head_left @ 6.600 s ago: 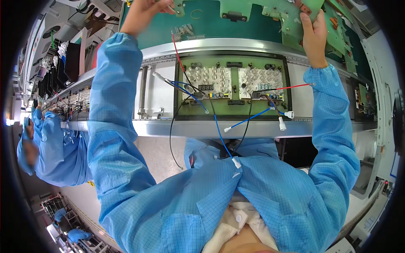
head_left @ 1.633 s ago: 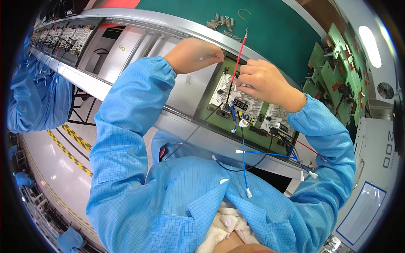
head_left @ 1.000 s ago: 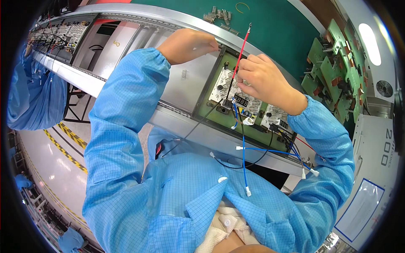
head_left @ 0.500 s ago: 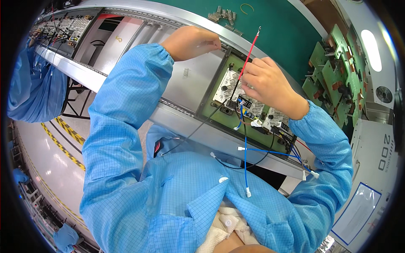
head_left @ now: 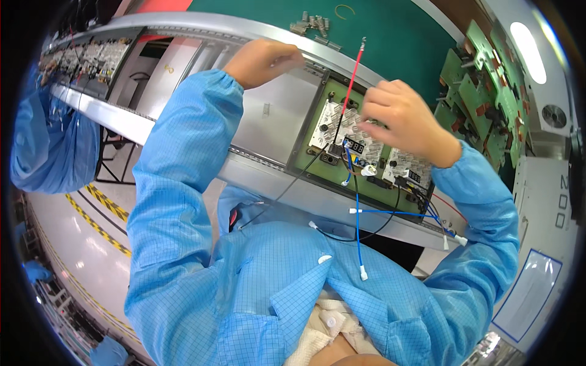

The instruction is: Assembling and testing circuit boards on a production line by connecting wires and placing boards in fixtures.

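My left hand (head_left: pixel 261 63) hangs over the far rail of the frame, left of the green circuit board (head_left: pixel 315 160). Its fingers are curled together, and whatever they may hold is hidden. My right hand (head_left: pixel 406 119) hovers over the board's right half, slightly blurred. A gap shows between thumb and bent fingers, with nothing visible there. White printed modules on the board carry many small metal coils and a dark digit display (head_left: pixel 354 145). A red cable (head_left: pixel 353 79) with a bare metal end stands up from the board. Blue wires (head_left: pixel 359 244) with white connectors hang over the near rail.
A loose spring (head_left: pixel 266 110) lies on the grey panel left of the board. More springs (head_left: pixel 316 24) lie on the green mat (head_left: pixel 390 46). Green circuit boards (head_left: pixel 482 91) stand at the right. Another person's blue sleeve (head_left: pixel 52 146) shows at far left.
My right hand has moved right, away from the red cable and display. My left hand has shifted a little left, away from the board. The whole view has shifted slightly.
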The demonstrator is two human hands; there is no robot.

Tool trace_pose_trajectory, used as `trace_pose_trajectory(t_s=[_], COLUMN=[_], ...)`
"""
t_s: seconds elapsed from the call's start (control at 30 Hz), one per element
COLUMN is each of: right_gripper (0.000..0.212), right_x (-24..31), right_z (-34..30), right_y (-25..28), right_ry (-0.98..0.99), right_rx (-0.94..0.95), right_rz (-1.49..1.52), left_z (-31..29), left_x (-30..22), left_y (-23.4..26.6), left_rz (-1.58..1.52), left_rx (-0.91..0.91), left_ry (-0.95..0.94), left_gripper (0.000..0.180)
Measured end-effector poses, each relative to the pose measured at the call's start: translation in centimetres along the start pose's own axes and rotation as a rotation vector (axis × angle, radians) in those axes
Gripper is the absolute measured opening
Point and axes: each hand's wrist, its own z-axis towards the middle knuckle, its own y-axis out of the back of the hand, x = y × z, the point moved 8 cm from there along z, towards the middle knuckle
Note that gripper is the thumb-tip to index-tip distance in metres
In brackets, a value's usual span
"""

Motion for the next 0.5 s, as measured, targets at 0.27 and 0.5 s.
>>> trace_pose_trajectory(t_s=[0.27, 0.5], right_gripper=[0.006, 0.015], right_x=[-1.6, 0.2], right_z=[-10.7, -25.8], right_y=[6.4, -6.1], right_ry=[-0.587, -1.216], right_rx=[-0.348, -0.543], right_rz=[0.133, 0.341], left_z=[-4.1, -4.2], left_x=[3.7, 2.3], left_y=[1.7, 2.5], left_rz=[-0.178, -0.015], left_rx=[0.047, 0.122], left_ry=[0.075, -0.159], left_gripper=[0.010, 0.019])
